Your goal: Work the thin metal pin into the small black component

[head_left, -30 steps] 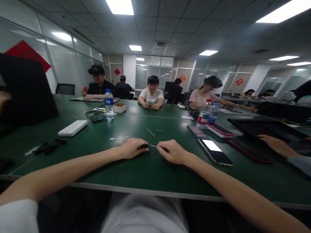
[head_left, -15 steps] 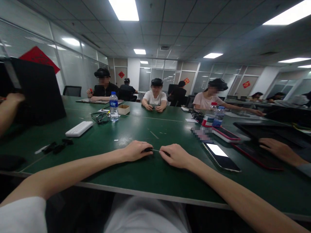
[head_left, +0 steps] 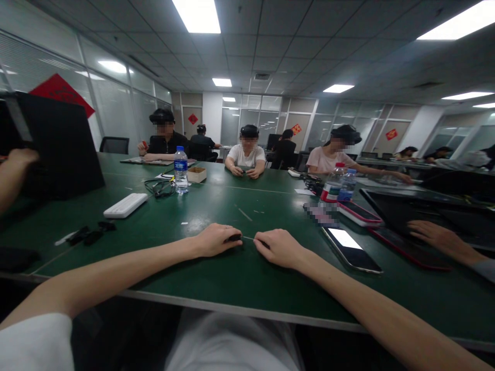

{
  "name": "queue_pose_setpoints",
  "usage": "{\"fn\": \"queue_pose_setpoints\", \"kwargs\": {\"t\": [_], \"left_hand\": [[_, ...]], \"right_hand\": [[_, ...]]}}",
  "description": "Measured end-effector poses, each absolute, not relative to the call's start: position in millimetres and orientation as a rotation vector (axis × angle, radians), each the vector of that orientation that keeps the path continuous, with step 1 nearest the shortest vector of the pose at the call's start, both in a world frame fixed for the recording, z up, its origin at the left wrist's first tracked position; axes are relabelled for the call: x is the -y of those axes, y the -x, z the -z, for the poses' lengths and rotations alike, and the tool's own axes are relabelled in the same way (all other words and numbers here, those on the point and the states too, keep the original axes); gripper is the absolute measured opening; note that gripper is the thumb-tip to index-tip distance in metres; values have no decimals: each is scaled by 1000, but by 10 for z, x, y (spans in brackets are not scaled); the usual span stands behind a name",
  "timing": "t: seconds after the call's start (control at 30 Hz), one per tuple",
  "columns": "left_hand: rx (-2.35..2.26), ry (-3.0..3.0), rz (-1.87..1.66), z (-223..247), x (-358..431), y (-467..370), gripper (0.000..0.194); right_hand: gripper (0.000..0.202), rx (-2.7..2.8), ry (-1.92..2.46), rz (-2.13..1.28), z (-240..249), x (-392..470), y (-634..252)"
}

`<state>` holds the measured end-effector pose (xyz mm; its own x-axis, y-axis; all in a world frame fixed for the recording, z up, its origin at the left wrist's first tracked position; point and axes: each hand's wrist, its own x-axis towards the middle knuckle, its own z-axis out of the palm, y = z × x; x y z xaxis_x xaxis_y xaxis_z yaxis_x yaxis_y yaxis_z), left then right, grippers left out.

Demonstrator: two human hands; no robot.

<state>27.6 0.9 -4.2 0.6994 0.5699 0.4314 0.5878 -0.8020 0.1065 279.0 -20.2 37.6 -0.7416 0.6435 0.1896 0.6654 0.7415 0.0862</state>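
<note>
Resting on the green table (head_left: 216, 304), my left hand (head_left: 216, 240) is closed around a small black object (head_left: 234, 237), mostly covered by the fingers. My right hand (head_left: 279, 247) lies just to its right, its fingers curled and pinched together. Something dark shows at those fingertips, too small to name. A thin pale line (head_left: 248, 238) runs across the short gap between the two hands. A smartphone (head_left: 351, 250) with a lit white screen lies right of my right hand.
A white power bank (head_left: 126, 205) and black pieces (head_left: 92, 236) lie left. Beyond are a water bottle (head_left: 180, 172), cables (head_left: 160, 188) and a small box (head_left: 197, 175). At right are bottles (head_left: 331, 188), a pink-edged phone (head_left: 359, 212) and another person's hand (head_left: 433, 233) at a black case.
My hands stay almost where they were; more of the dark thing at my right fingertips shows. At right, the black case's near edge has shifted left beside the other person's hand.
</note>
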Motion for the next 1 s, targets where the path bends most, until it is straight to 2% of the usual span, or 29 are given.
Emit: {"fn": "queue_pose_setpoints", "kwargs": {"t": [0.4, 1.0], "left_hand": [[954, 2821, 648, 79, -28, -268, 31], [919, 2885, 621, 13, 29, -279, 30]], "right_hand": [[29, 2817, 1127, 409, -404, 296, -2753], [28, 2792, 926, 273, -312, 202, -2844]]}}
